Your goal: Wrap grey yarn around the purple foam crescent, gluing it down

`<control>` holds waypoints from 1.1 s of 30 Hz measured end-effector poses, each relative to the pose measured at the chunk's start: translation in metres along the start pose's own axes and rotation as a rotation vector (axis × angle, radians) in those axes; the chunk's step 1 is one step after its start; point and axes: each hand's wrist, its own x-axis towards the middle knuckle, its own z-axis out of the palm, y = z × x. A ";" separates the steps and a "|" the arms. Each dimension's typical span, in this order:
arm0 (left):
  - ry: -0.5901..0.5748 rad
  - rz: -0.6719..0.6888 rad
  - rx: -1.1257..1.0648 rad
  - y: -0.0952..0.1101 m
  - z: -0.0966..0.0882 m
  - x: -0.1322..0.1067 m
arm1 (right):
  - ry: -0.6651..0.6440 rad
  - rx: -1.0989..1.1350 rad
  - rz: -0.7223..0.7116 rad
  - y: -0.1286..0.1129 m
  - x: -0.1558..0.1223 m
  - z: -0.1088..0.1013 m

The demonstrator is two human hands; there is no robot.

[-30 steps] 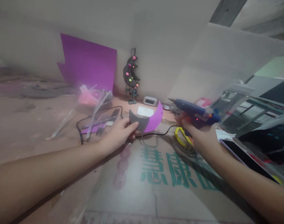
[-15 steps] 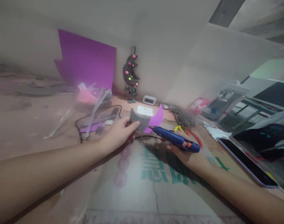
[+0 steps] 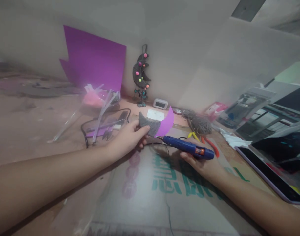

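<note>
A purple crescent [image 3: 167,123], its left part wrapped in grey yarn [image 3: 150,126], is pinched in my left hand [image 3: 137,134], thumb on the wrapped part. My right hand [image 3: 199,160] grips a blue glue gun [image 3: 186,146] that points left. The metal nozzle is at the crescent's lower edge, close to where the wrapping ends; whether it touches I cannot tell. A grey strand hangs below the crescent. Behind it, a ball of grey yarn [image 3: 201,125] lies to the right.
A finished grey crescent ornament [image 3: 141,72] and purple sheets [image 3: 96,59] stand against the wall. Glue sticks [image 3: 103,114] lie left, near a black cable. A small white clock [image 3: 160,103] is behind. Right are red-handled pliers [image 3: 211,146], a phone [image 3: 268,173] and a clear container [image 3: 246,105].
The glue gun's nozzle has shifted from the face of the wrapped part down to the crescent's lower edge. The camera view has turned slightly, and more of the wrapping shows.
</note>
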 end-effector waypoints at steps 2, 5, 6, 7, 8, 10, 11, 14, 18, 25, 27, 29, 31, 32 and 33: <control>0.001 -0.009 0.006 0.000 0.000 0.001 | 0.006 -0.021 0.009 -0.001 0.000 0.000; -0.003 -0.023 0.002 0.000 0.000 0.001 | 0.001 -0.062 0.001 -0.005 0.002 -0.002; -0.003 -0.024 0.001 0.000 0.000 0.001 | -0.005 -0.074 -0.007 -0.005 0.002 -0.002; -0.003 -0.023 0.001 0.001 0.000 0.001 | -0.013 -0.082 -0.015 -0.006 0.003 -0.003; -0.002 -0.020 0.003 0.001 0.000 0.000 | -0.022 -0.084 -0.022 -0.006 0.004 -0.003; -0.004 -0.014 0.008 0.000 0.000 0.000 | -0.035 -0.078 -0.028 -0.006 0.004 -0.003; -0.007 -0.012 0.008 0.000 0.000 0.000 | -0.041 -0.074 -0.024 -0.006 0.004 -0.003; -0.020 -0.011 0.011 -0.002 0.000 0.000 | -0.050 -0.076 0.001 -0.005 0.003 -0.002; -0.026 -0.007 0.019 -0.003 0.000 0.000 | -0.025 -0.080 -0.003 -0.004 0.002 -0.001; -0.036 -0.002 0.016 -0.001 0.001 0.000 | -0.031 -0.097 -0.028 -0.005 0.004 -0.001; -0.038 0.000 0.004 -0.002 0.000 0.000 | -0.026 -0.087 -0.020 -0.006 0.004 -0.001; -0.042 0.004 -0.007 -0.003 0.000 0.000 | -0.026 -0.080 -0.009 -0.007 0.004 -0.001; -0.049 0.007 -0.016 -0.003 0.000 0.000 | -0.032 -0.078 -0.006 -0.008 0.004 -0.001; -0.051 0.006 -0.017 -0.003 0.000 0.000 | -0.035 -0.078 -0.009 -0.008 0.004 -0.001; -0.050 0.003 -0.017 -0.003 0.001 0.000 | -0.038 -0.080 -0.012 -0.008 0.004 -0.001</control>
